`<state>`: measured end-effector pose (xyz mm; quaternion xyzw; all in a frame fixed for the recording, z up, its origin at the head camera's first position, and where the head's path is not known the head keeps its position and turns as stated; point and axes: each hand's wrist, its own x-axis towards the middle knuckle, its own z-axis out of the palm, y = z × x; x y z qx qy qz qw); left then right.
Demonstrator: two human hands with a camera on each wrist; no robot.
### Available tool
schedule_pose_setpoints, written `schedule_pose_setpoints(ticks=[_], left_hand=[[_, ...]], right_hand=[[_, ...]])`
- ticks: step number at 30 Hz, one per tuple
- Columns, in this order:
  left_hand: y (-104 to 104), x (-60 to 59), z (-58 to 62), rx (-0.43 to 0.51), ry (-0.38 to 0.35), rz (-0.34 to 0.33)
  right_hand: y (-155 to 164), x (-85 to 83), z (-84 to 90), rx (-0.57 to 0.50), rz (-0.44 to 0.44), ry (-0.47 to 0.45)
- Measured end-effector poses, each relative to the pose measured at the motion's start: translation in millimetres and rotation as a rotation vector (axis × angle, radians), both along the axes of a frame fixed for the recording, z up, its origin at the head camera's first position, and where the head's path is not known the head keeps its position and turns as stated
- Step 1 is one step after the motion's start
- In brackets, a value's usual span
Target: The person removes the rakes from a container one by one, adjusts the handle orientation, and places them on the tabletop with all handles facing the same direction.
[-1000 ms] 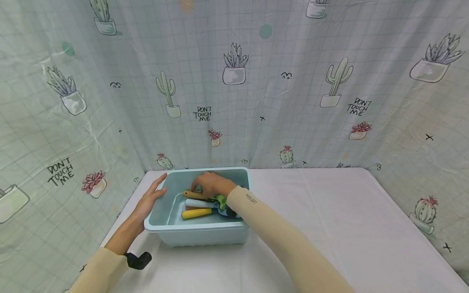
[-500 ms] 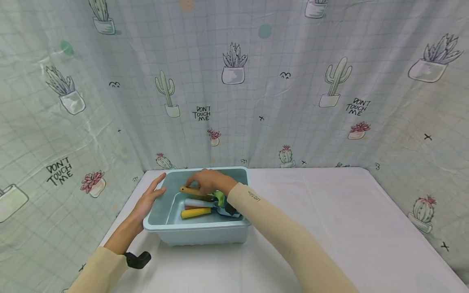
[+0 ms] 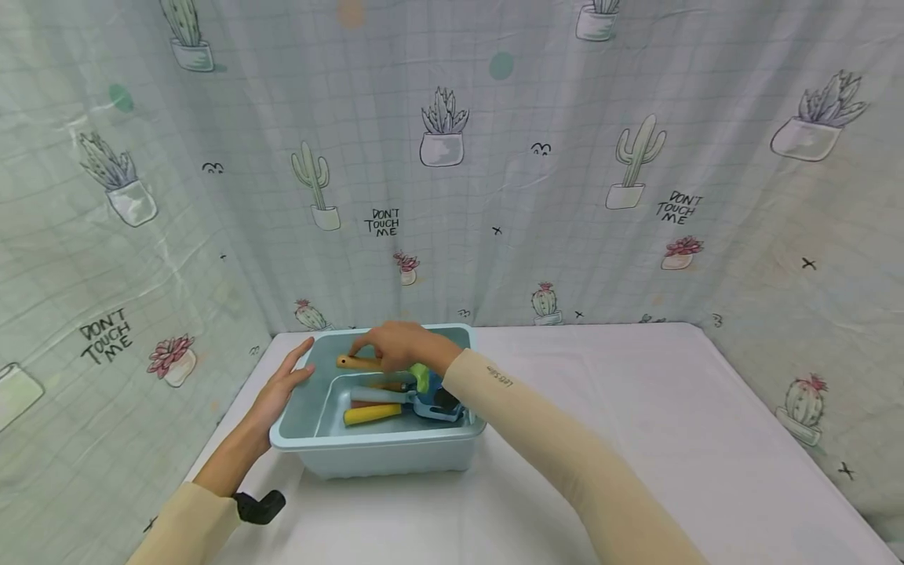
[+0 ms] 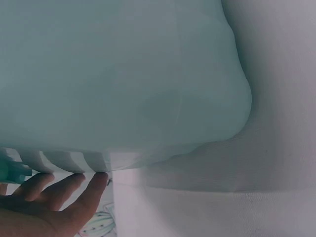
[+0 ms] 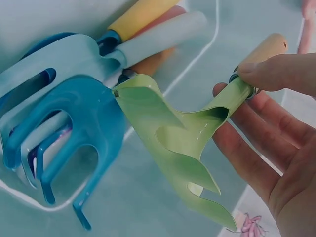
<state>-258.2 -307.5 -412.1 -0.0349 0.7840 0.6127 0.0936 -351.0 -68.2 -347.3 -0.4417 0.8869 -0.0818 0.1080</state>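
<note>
- the right hand (image 3: 395,345), at the centre of the head view, has thumb and fingers closed around the wooden handle (image 3: 351,362) of a green garden rake (image 5: 182,143); the tool appears lifted a little above the others, over the back half of the light blue tub (image 3: 374,447).
- in the right wrist view the thumb presses the top of the handle just behind the metal collar, the fingers (image 5: 247,153) lie underneath, and the green head hangs toward the lower middle of the frame.
- the rake looks light and stiff: a thin painted metal head with wavy prongs on a short smooth wooden grip. the wood should give fair friction; the painted head would be slicker, and its prong edges are best avoided.
- the best hold looks to be the handle, close to the collar as now, so the head's weight does not lever the tool downward.
- the green head sits near the blue hand forks (image 5: 59,123) at the left of that frame; i cannot tell if they touch, and prongs could snag.
- a yellow-handled tool (image 3: 372,413) and a pale-handled tool (image 3: 377,395) lie on the tub floor.
- the left hand (image 3: 282,384) lies flat and relaxed against the tub's left rim, fingers straight, grasping nothing; the left wrist view shows fingertips (image 4: 94,182) touching the tub's ribbed wall.
- the tub stands on a white table (image 3: 636,439).
</note>
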Motion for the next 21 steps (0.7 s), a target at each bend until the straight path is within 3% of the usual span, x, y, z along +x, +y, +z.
schedule_pose_setpoints(ticks=[21], left_hand=[[-1.1,-2.2,-0.2,-0.009,-0.001,-0.008]], right_hand=[[26.4,14.2,54.5,-0.018,0.037,0.074]])
